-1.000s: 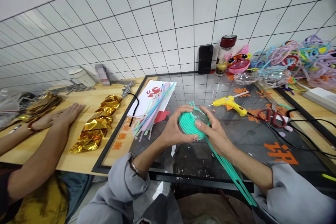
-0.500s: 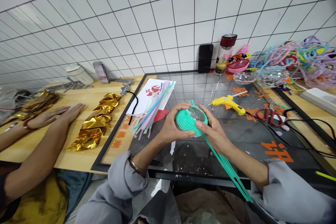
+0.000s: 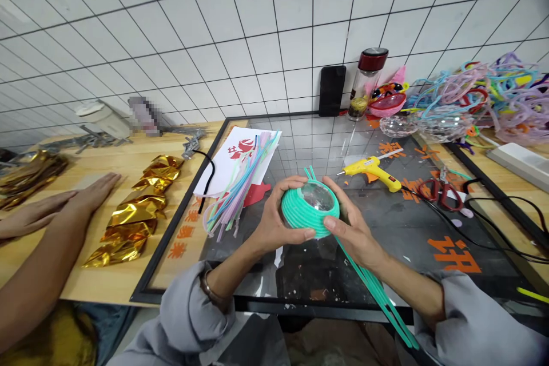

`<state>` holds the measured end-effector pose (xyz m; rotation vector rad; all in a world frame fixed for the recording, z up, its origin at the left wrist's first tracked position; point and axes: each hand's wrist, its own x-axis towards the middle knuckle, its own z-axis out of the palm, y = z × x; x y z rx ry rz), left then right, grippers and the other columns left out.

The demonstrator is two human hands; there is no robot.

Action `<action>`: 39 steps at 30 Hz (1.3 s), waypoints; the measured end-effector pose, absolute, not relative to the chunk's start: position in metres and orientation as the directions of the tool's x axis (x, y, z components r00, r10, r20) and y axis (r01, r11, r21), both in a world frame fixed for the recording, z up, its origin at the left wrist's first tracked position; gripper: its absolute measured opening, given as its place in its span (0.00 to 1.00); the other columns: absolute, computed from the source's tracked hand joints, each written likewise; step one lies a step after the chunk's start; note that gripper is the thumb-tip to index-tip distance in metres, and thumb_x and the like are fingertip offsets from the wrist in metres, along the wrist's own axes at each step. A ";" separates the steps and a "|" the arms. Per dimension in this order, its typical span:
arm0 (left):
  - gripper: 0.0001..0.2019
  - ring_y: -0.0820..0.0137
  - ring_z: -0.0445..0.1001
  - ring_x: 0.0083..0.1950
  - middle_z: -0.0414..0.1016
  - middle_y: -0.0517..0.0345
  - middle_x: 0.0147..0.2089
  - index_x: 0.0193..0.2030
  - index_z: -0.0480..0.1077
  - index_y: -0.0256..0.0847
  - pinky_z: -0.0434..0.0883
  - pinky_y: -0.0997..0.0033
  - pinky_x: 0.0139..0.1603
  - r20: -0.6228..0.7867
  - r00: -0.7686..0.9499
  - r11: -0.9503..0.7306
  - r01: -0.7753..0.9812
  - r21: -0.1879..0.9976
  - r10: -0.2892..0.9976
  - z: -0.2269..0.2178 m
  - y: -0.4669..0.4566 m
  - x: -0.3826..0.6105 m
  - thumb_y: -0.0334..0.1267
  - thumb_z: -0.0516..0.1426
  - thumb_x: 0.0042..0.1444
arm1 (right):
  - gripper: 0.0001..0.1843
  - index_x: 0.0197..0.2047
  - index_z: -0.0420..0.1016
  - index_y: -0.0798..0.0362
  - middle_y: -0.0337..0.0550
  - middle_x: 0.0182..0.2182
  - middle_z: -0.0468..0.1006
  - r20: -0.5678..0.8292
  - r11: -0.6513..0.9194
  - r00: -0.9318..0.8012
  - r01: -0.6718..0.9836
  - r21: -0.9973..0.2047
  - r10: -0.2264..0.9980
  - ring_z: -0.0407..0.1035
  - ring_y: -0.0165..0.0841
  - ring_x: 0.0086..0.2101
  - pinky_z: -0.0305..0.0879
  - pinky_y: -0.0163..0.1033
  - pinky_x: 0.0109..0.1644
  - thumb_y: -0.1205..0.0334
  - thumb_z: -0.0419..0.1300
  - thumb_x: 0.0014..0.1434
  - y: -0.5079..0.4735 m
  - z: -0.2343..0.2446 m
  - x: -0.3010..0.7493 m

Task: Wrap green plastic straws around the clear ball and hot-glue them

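Between my two hands is a round bowl-like shape wound with green cords, with a clear, see-through top in its middle. My left hand curls round its left side, thumb along the near edge. On the right side my right hand grips it, the thumb pressing near the rim. Loose green strands trail from under my right hand down towards my right sleeve. Two short green ends poke up at the far side. A yellow glue gun lies to the right of my hands, its nozzle pointing left.
Pastel strips lie across a white paper. Red-handled scissors and a black cable are at right. Along the wall stand a phone, a glass bottle and tangled cords. At left, another person's hands rest near twisted gold foil.
My view has shifted a little. The wound green piece has tilted slightly, so more of its clear top shows. Both hands keep their hold, and the other person's arms have shifted left in view.
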<state>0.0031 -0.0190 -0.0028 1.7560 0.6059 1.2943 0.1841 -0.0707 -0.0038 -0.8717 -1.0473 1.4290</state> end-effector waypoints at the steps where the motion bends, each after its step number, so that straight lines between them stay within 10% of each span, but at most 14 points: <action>1: 0.35 0.53 0.68 0.64 0.70 0.48 0.59 0.55 0.67 0.46 0.63 0.46 0.67 0.521 0.343 -0.521 -0.101 0.848 0.781 -0.003 -0.020 0.003 0.51 0.72 0.41 | 0.44 0.69 0.59 0.43 0.43 0.68 0.64 0.041 -0.006 -0.127 -0.353 -0.935 0.991 0.56 0.46 0.68 0.48 0.56 0.73 0.47 0.70 0.54 -0.071 -0.003 0.184; 39: 0.35 0.52 0.69 0.63 0.71 0.47 0.59 0.53 0.66 0.44 0.65 0.46 0.65 0.452 0.343 -0.436 -0.128 0.891 0.823 -0.016 -0.022 0.000 0.51 0.72 0.40 | 0.47 0.68 0.64 0.46 0.47 0.66 0.68 -0.096 -0.113 -0.063 -0.410 -0.905 0.993 0.60 0.49 0.66 0.52 0.58 0.71 0.44 0.72 0.48 -0.070 -0.006 0.170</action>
